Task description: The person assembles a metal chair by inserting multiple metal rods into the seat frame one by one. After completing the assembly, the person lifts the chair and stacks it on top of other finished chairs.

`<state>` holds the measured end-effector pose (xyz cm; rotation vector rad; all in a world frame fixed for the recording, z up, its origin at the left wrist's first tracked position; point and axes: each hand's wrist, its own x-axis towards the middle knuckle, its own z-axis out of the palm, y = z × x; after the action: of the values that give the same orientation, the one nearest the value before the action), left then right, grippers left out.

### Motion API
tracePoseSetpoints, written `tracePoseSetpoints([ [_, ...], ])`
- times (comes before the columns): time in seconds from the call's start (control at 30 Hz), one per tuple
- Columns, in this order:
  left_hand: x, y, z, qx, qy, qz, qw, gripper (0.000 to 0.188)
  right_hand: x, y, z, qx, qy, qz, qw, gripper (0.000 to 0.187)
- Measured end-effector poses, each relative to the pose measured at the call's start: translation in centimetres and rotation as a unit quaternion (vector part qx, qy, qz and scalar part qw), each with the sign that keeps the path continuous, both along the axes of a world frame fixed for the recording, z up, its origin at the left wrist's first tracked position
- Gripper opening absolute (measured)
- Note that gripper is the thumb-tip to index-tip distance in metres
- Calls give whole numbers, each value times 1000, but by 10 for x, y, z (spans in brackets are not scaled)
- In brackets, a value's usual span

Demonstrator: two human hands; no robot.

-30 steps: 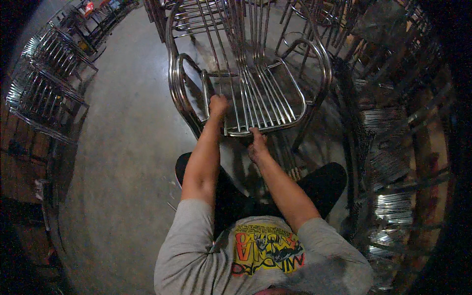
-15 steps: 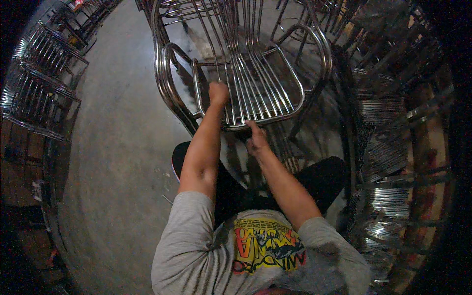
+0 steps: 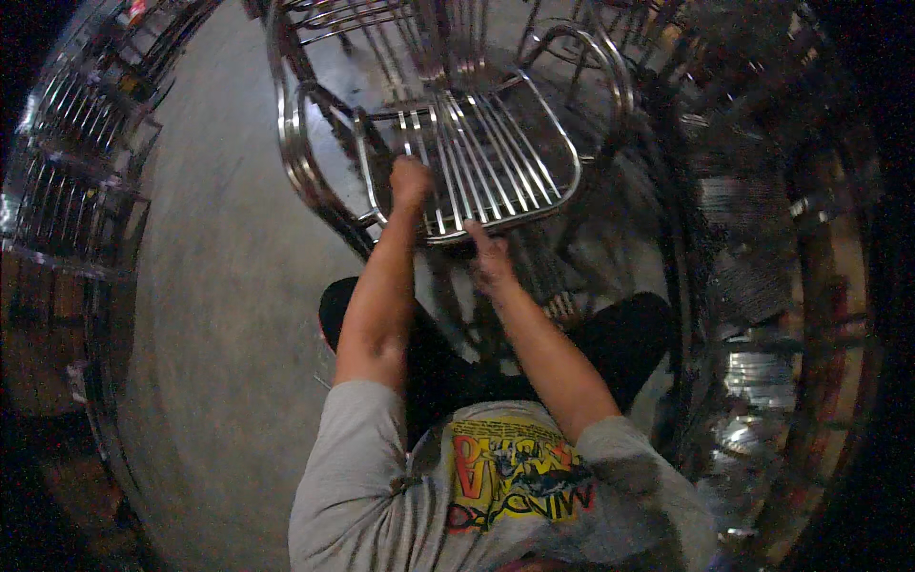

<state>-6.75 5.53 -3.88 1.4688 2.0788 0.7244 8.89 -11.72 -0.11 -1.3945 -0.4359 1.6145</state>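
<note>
A shiny tubular metal chair (image 3: pixel 575 172) stands in front of me, with long straight bars running across its seat and up its back. My left hand (image 3: pixel 412 181) is closed in a fist over the left part of the seat bars. What it holds, if anything, is hidden, and its outline is slightly blurred. My right hand (image 3: pixel 491 262) grips the middle of the seat's front rail (image 3: pixel 534 215). Its thumb rests on top while the other fingers are hidden beneath.
More metal chair frames (image 3: pixel 71 176) stand along the left side. Bundles of shiny metal tubes and rods (image 3: pixel 758 381) are stacked on the right, close to my right knee. Bare concrete floor (image 3: pixel 219 315) lies to my left, and other metal frames stand behind the chair.
The view has shifted, and chair and hands appear slightly further left. My left fist sits slightly nearer the seat's front rail. My right hand keeps its grip on that rail.
</note>
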Motion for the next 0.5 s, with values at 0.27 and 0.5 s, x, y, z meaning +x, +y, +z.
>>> tracePoseSetpoints([
  [0.27,-57,14,9,27,57,-210,976,49,81,-75,58,188,-201,146,950,65],
  [0.5,-66,40,18,35,60,-175,982,61,323,-347,167,191,-550,-384,716,24],
])
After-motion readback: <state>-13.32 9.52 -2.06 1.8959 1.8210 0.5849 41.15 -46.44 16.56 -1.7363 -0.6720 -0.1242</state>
